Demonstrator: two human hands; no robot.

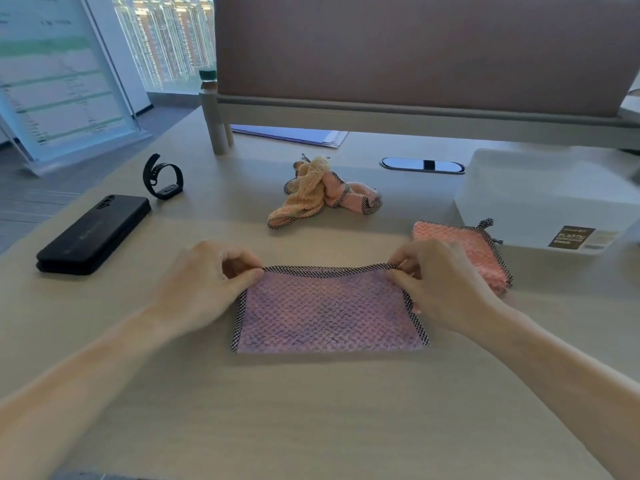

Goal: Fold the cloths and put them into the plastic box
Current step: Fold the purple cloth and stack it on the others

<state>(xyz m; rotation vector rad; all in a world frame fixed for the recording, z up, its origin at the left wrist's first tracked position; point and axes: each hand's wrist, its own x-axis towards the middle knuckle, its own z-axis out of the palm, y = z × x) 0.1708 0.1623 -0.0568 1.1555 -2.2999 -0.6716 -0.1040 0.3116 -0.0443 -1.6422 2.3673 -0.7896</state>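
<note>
A purple cloth [329,313] with a black-and-white checked border lies flat on the table in front of me, folded into a rectangle. My left hand [201,282] pinches its far left corner and my right hand [440,285] pinches its far right corner. To the right sits a folded pink cloth [460,251], right against the white plastic box [540,199]. Further back in the middle, a yellow cloth [304,195] and a pink cloth [353,195] lie crumpled together.
A black phone [93,233] and a black wristband [162,178] lie at the left. A bottle [213,112] stands at the back beside a desk divider [415,53], with papers [294,133] under it. A cable port [422,165] sits behind the box.
</note>
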